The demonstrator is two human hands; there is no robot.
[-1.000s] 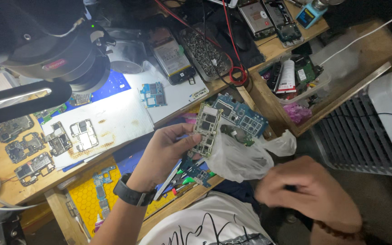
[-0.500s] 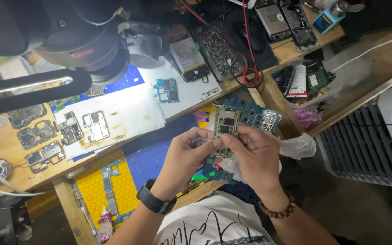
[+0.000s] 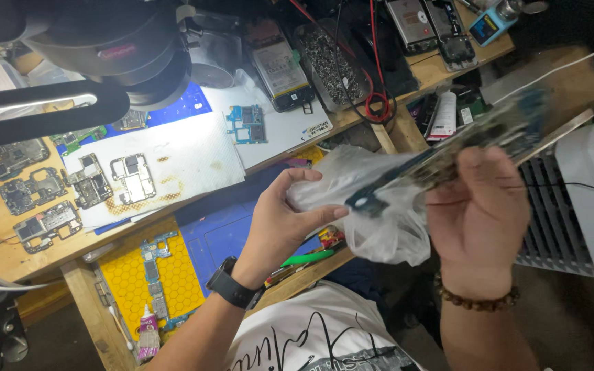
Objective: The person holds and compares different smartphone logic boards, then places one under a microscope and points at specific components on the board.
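A stack of thin blue-green phone circuit boards point(image 3: 476, 141), blurred, is pinched edge-on in the right hand point(image 3: 479, 220), grip closed on it, held in the air over the near right edge of the wooden table point(image 3: 36, 240). The crumpled clear plastic bag point(image 3: 379, 213) is held at its mouth by the left hand point(image 3: 280, 220), grip closed on the film, thumb against the lower end of the stack. The boards are judged light, stiff and fragile, with small parts that could be knocked; they are best taken by bare edges, not faces. The bag is judged soft and slippery, so it is best gathered near the opening. The exact board count in the stack cannot be told. On the white mat point(image 3: 194, 161) two boards with metal shields are seen, one blue board point(image 3: 245, 124) lies farther right, three dark boards lie at the far left of the table, and one long board rests on the yellow honeycomb mat point(image 3: 128, 275). One black wristwatch point(image 3: 232, 285) and one brown bead bracelet point(image 3: 476, 301) are worn.
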